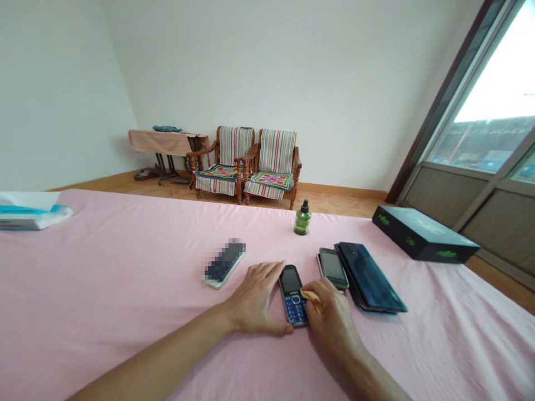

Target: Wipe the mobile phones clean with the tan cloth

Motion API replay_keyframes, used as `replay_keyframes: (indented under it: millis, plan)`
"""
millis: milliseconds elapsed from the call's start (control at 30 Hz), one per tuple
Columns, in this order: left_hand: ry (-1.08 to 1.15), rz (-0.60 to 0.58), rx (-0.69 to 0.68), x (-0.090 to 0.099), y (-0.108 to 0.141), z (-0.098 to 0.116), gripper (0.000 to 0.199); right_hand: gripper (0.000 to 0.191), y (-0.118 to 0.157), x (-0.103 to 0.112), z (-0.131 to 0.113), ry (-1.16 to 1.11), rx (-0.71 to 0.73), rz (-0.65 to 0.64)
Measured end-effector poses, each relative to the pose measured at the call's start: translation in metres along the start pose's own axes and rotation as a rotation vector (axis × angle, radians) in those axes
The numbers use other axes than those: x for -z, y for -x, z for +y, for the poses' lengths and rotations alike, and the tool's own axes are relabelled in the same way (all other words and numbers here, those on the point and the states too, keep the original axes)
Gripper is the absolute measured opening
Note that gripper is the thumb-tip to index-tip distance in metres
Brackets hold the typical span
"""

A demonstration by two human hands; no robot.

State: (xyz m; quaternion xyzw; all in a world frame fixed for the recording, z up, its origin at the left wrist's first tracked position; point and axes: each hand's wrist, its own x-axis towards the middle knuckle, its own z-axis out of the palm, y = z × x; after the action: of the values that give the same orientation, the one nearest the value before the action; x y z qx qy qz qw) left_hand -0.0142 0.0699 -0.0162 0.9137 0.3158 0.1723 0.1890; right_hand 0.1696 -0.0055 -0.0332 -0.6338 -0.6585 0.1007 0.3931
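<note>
While a blue-keyed mobile phone [293, 295] lies face up on the pink cloth [125, 312], its dark screen unlit, the left hand [254, 298] sits spread open, its fingers and thumb against the phone's left edge. The right hand [330, 323] is curled nearly shut, pinching a crumpled yellow cloth [311, 299] onto the phone's right side, near a small grey phone [332, 268] and a dark smartphone [370, 277].
</note>
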Motion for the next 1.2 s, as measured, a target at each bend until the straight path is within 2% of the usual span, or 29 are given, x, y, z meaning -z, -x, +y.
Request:
replay_keyframes:
  millis: [167,400,600,767,933,1200]
  plan:
    - [0.02,-0.071,-0.025,0.008,0.0,-0.007,0.121,0.028,0.008,-0.01,-0.011,-0.12,0.004,-0.047]
    - [0.053,-0.119,-0.044,0.016,0.0,-0.018,0.122,0.029,-0.001,-0.002,-0.008,-0.184,0.037,0.016]
    - [0.074,-0.09,-0.055,0.013,0.0,-0.018,0.12,0.028,-0.011,-0.001,-0.013,-0.054,0.055,-0.195]
    - [0.095,-0.045,-0.069,0.009,0.001,-0.019,0.116,0.023,-0.021,-0.007,-0.027,0.006,0.152,-0.294]
    - [0.079,-0.047,-0.081,0.007,0.0,-0.021,0.118,0.024,-0.02,-0.013,-0.034,0.001,0.172,-0.276]
    - [0.082,-0.058,-0.048,0.01,0.001,-0.016,0.116,0.02,-0.018,-0.002,-0.022,0.067,0.081,-0.258]
